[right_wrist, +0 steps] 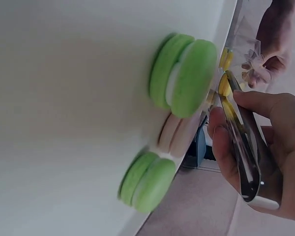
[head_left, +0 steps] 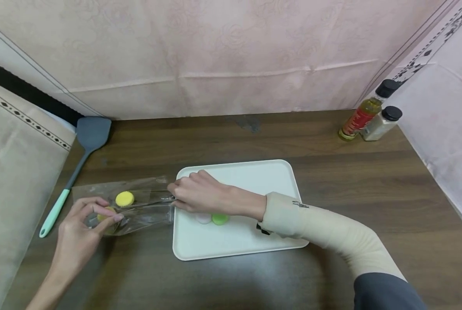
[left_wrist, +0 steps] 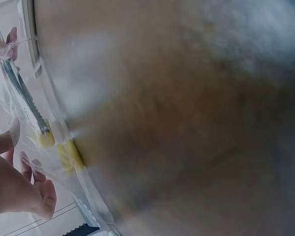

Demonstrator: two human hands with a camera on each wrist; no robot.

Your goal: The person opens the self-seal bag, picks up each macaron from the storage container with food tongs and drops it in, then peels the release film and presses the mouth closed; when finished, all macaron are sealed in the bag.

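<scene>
My right hand (head_left: 203, 191) grips metal tongs (right_wrist: 246, 152), whose arms reach left into a clear plastic bag (head_left: 153, 217). In the left wrist view the serrated tips of the tongs end right at a yellow macaron (left_wrist: 45, 135); a second yellow macaron (left_wrist: 71, 155) lies close by in the bag. My left hand (head_left: 81, 228) pinches the bag on its near left side, fingertips partly over one yellow macaron. Below my right wrist, a green macaron (head_left: 220, 219) and a pale pink macaron (head_left: 203, 218) sit on the white tray (head_left: 234, 249). Another green macaron (right_wrist: 150, 182) shows in the right wrist view.
A spatula (head_left: 93, 131) with a mint handle lies at the left beyond the bag. An oil bottle (head_left: 359, 121) and a black-capped jar (head_left: 379, 125) stand at the back right. Cloth walls (head_left: 231, 56) enclose the wooden table (head_left: 351, 185) at the back and sides.
</scene>
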